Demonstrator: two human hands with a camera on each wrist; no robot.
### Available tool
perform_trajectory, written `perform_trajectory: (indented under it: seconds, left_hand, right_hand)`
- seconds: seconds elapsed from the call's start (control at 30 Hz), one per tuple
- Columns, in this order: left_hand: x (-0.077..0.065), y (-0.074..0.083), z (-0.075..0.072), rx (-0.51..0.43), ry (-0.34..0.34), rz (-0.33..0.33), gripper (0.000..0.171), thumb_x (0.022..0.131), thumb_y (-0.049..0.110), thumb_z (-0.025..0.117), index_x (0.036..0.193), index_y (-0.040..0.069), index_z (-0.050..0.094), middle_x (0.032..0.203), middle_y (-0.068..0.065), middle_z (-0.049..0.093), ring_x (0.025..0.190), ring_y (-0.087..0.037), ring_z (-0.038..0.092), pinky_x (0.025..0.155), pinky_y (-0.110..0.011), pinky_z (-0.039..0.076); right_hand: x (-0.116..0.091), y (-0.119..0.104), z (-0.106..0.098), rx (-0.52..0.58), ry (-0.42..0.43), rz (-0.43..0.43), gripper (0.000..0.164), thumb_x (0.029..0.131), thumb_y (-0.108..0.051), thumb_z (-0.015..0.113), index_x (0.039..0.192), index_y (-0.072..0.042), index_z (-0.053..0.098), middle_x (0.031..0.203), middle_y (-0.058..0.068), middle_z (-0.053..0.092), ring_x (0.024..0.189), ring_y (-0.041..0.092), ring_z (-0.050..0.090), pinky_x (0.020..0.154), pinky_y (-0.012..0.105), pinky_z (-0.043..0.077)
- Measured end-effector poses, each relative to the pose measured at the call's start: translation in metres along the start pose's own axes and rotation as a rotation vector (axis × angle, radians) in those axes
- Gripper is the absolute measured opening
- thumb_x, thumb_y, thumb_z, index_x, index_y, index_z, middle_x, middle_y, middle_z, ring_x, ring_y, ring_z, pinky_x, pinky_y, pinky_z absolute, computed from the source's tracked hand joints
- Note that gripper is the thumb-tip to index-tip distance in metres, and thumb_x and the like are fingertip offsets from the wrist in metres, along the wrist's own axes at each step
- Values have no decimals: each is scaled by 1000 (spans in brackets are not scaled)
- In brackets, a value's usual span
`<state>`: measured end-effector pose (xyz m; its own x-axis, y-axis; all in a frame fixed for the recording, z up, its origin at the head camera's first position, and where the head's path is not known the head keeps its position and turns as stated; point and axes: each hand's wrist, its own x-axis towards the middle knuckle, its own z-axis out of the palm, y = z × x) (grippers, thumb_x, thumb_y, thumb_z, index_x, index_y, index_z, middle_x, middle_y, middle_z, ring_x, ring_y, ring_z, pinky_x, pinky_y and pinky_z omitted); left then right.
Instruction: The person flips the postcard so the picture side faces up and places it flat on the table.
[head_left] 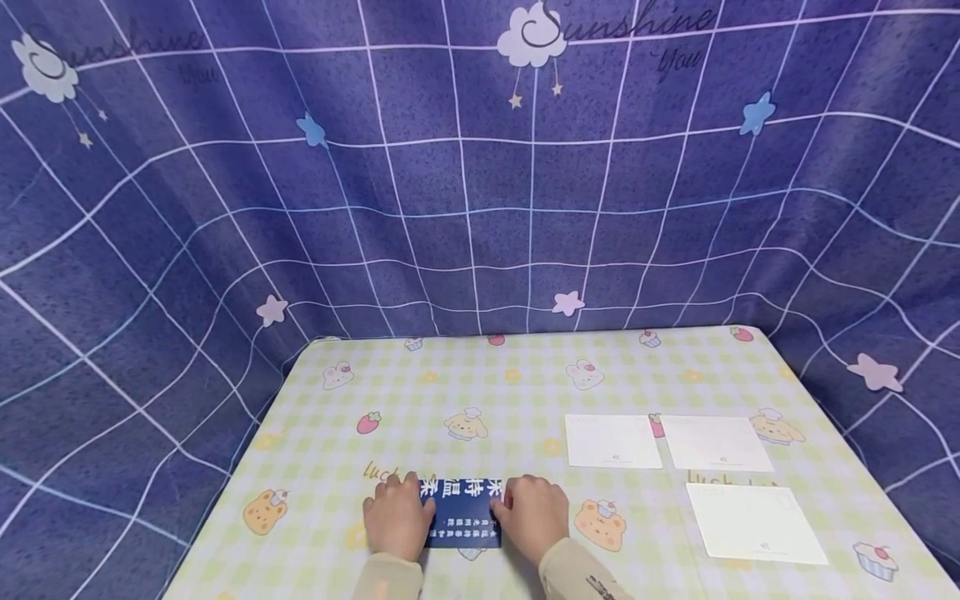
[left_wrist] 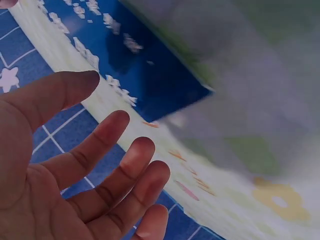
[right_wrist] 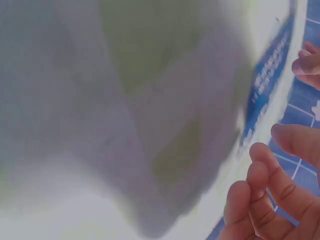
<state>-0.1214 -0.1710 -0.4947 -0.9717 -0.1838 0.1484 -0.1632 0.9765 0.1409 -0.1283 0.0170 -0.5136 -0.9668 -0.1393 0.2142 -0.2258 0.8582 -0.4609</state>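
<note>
A dark blue card (head_left: 462, 521) with white printed characters lies on the checked tablecloth, between the two hands. My left hand (head_left: 397, 517) is at its left side, the thumb by the card's edge. In the left wrist view that hand (left_wrist: 100, 170) has its fingers spread and loosely bent, with nothing between them. At the card's right side is my right hand (head_left: 534, 517), its thumb at the edge. The right wrist view shows this hand (right_wrist: 280, 195) with relaxed fingers and a gap between thumb and forefinger; the blue card (right_wrist: 267, 75) appears beyond them.
Three white cards lie on the right: one (head_left: 613, 442) and another (head_left: 716, 443) side by side, a third (head_left: 756, 523) nearer. The patterned tablecloth (head_left: 450, 383) reaches back to a dark blue grid curtain (head_left: 495, 183), which also hangs along both sides.
</note>
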Motion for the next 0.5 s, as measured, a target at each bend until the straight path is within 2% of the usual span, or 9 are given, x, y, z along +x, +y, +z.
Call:
perform_trajectory:
  seconds: [0.23,0.5]
  left_hand:
    - [3,15,-6,-50,24,18,30,78,27,86,89,6,68,84,-13,63,81,-32,62,75,-52,49]
    - [2,33,-9,-74,55,57,26,78,25,84,84,7,66,81,-11,62,78,-31,61,75,-52,49]
  right_hand:
    - [3,6,-13,44,-26,27,41,81,-34,84,60,-22,51,56,-11,47,52,7,41,53,27,35]
    - [5,16,-25,62,-16,54,37,81,-31,84,62,-21,54,55,-10,50,51,8,44,51,28,37]
